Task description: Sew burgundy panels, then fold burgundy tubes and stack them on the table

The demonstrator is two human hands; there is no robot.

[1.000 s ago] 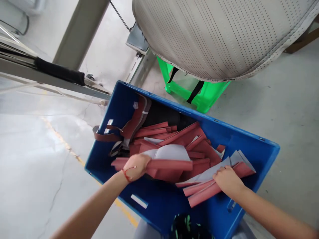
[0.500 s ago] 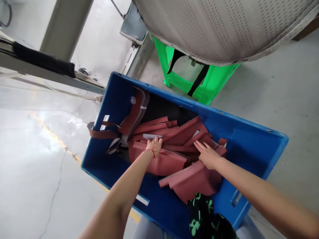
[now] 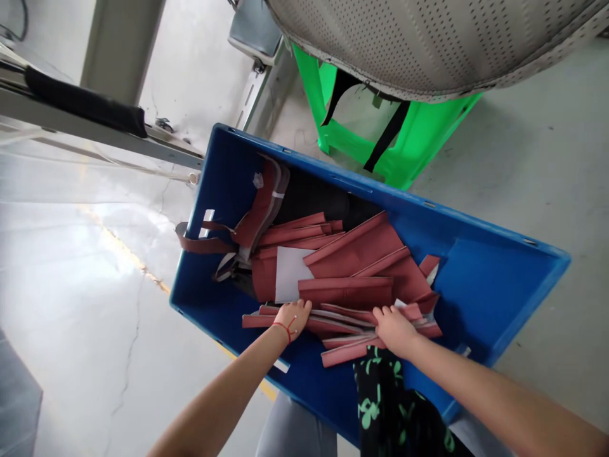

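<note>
The blue plastic crate (image 3: 480, 279) lies at a slant across the view and holds a heap of reddish-brown strips (image 3: 352, 266). My left hand (image 3: 292, 319), with a red string on its wrist, closes over a long, thin bundle of these strips (image 3: 266, 320) near the crate's front side. My right hand (image 3: 394, 330) grips the same bundle further along. A white sheet (image 3: 290, 274) lies in the heap just above my left hand. Behind it are a curved dark red piece (image 3: 264, 209) and a black padded piece (image 3: 318, 200).
A perforated beige cushion (image 3: 428, 38) hangs over a bright green plastic stool (image 3: 380, 136) beyond the crate. At the left runs a metal rail with a black sleeve (image 3: 85, 101). Below lie a concrete floor with a yellow line and black, green-patterned cloth (image 3: 380, 400).
Both hands have moved from the middle of the heap towards the crate's front side and now lie on thin strips. The white sheet now shows, and the wide red piece under my right hand has gone from view.
</note>
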